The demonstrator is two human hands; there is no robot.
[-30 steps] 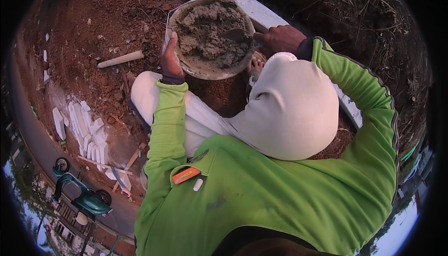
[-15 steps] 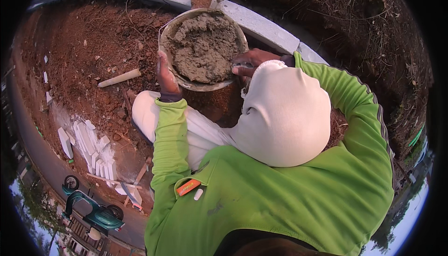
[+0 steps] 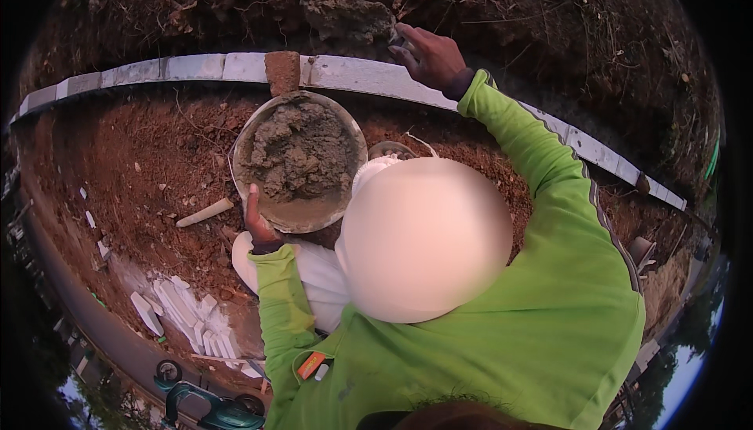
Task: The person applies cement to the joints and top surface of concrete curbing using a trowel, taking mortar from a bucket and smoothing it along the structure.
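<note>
My left hand (image 3: 259, 220) grips the near-left rim of a round bucket (image 3: 357, 133), thumb up along its side and the other fingers hidden. Grey wet mortar (image 3: 302, 151) is heaped inside the bucket. Beyond the row of white blocks, my right hand (image 3: 433, 57) is closed on what appears to be a trowel, its handle mostly hidden by my fingers. A big lump of mortar (image 3: 345, 16) extends from that hand to the left and covers the blade. Below it runs the white block row (image 3: 369, 75), with a reddish-brown brick (image 3: 282, 71) set across it beside the bucket.
My bent knee in white cloth (image 3: 427, 238) fills the middle. A pale stake (image 3: 205, 213) lies on the red soil at left. White block offcuts (image 3: 184, 312) are piled lower left, near a green motorbike (image 3: 208, 408). A dark soil bank (image 3: 549, 22) rises beyond the blocks.
My right hand has gone from the bucket's right rim out over the block row, with a lump of mortar now at it. My left hand stays on the bucket; the view has shifted.
</note>
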